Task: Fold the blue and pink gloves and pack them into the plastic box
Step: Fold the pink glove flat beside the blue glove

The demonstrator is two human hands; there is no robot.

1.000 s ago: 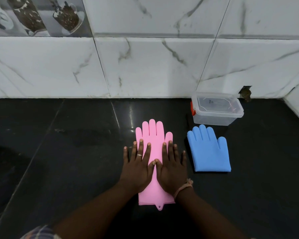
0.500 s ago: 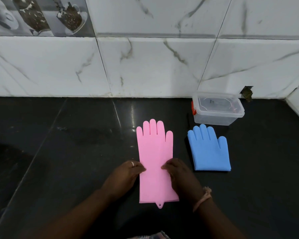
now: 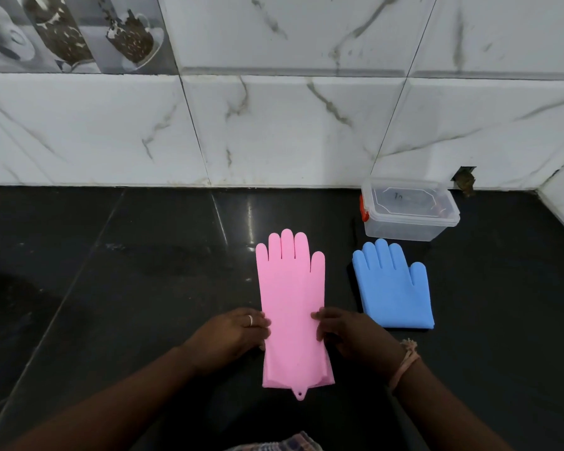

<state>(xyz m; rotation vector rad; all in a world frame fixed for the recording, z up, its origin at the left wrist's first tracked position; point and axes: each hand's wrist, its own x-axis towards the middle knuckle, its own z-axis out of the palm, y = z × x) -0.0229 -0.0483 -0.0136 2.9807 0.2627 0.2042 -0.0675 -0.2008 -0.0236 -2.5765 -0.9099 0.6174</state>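
A pink glove [image 3: 292, 307] lies flat on the black counter, fingers pointing away from me, cuff nearest me. My left hand [image 3: 232, 333] pinches its left edge at mid-length and my right hand [image 3: 349, 333] pinches its right edge at the same height. To the right lies a blue glove [image 3: 393, 288], shorter on the counter than the pink one, fingers also pointing away. Behind the blue glove stands the clear plastic box [image 3: 407, 214] with a clear lid on top and an orange-red clasp on its left end.
The black counter [image 3: 127, 271] ends at a white marble-tiled wall [image 3: 274, 131] behind, with another tiled wall at the far right. A small dark hole in the wall [image 3: 464, 179] sits behind the box.
My hands were pressed flat on the middle of the pink glove. They have slid back toward me and apart, and now grip its two side edges.
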